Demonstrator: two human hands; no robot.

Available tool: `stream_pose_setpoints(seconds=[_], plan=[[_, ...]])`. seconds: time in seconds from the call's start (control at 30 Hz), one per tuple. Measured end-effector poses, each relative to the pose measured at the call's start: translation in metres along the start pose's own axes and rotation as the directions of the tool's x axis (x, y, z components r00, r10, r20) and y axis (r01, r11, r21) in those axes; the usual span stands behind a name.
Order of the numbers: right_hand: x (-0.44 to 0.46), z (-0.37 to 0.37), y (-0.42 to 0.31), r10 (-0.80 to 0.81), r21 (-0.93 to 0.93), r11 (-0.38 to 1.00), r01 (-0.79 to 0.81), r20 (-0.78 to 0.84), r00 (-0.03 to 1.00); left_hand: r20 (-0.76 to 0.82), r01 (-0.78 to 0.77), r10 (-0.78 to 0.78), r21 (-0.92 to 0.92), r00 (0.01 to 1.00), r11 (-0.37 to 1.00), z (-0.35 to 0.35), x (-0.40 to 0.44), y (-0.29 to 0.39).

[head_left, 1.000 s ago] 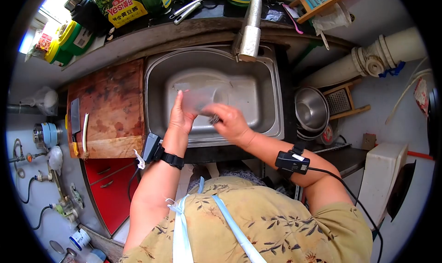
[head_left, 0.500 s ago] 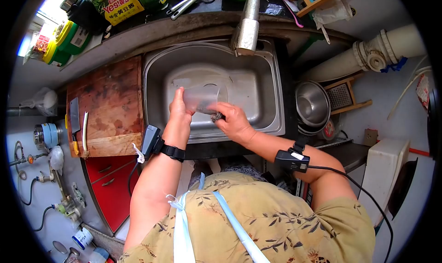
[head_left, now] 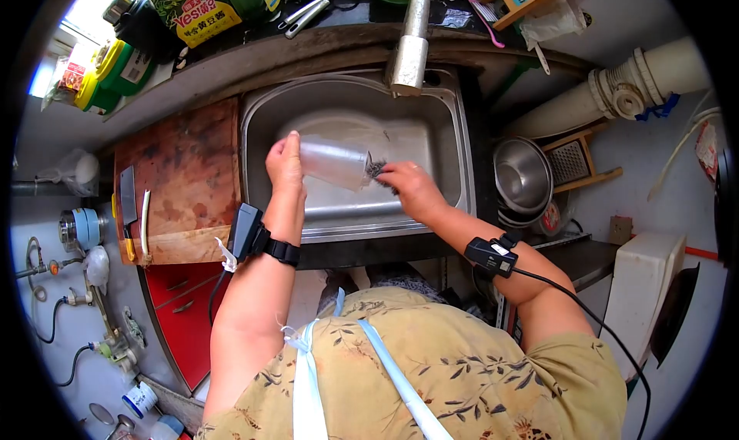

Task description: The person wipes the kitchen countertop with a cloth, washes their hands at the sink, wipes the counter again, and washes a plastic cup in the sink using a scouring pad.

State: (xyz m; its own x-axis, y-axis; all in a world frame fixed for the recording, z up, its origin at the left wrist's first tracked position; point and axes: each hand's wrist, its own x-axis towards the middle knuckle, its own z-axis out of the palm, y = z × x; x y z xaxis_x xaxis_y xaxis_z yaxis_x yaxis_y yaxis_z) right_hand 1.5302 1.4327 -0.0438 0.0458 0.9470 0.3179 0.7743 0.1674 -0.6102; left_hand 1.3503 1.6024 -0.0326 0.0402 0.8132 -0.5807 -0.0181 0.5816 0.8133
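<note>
Over the steel sink (head_left: 254,143), my left hand (head_left: 285,163) grips a clear plastic cup (head_left: 332,161) by its left end. The cup lies tilted sideways, its other end toward my right hand. In the fingers of my right hand (head_left: 414,190) is a dark steel wool scourer (head_left: 376,169), pressed at the cup's right end. My left thumb points up along the cup; the fingers behind it are partly hidden.
Left of the sink, a wooden cutting board (head_left: 188,178) carries a cleaver (head_left: 127,201) and a pale green stalk (head_left: 145,220). A foil-wrapped faucet (head_left: 409,59) reaches over the back rim. Metal bowls (head_left: 522,174) stand at the right.
The cup has moved left with my left hand and shows more of its side. My right hand has shifted slightly right and up, bringing the scourer to the cup's end.
</note>
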Motion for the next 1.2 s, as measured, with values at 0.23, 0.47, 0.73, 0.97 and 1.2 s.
stream_pose_setpoints(seconds=[0.23, 0.47, 0.73, 0.97, 1.2], plan=[[-0.003, 0.005, 0.030, 0.535, 0.311, 0.817, -0.486, -0.094, 0.840, 0.106, -0.722, 0.752, 0.394, 0.650, 0.569, 0.004, -0.018, 0.016], [0.067, -0.054, 0.034, 0.509, 0.156, 0.861, -0.485, -0.266, 0.819, 0.235, -0.793, 0.876, 0.563, 0.422, 0.231, 0.002, -0.021, 0.021], [0.087, -0.050, 0.065, 0.428, -0.085, 0.888, -0.452, -0.206, 0.880, 0.133, 0.111, -0.079, -0.252, 0.988, 0.961, -0.004, -0.005, -0.003], [0.064, -0.032, 0.067, 0.516, -0.018, 0.850, -0.527, -0.171, 0.839, 0.286, 0.307, -0.223, -0.293, 0.932, 0.906, 0.030, -0.020, -0.024], [0.045, -0.042, 0.048, 0.552, 0.240, 0.831, -0.502, -0.245, 0.797, 0.319, 0.392, -0.308, -0.245, 0.896, 0.887, 0.050, -0.025, -0.034]])
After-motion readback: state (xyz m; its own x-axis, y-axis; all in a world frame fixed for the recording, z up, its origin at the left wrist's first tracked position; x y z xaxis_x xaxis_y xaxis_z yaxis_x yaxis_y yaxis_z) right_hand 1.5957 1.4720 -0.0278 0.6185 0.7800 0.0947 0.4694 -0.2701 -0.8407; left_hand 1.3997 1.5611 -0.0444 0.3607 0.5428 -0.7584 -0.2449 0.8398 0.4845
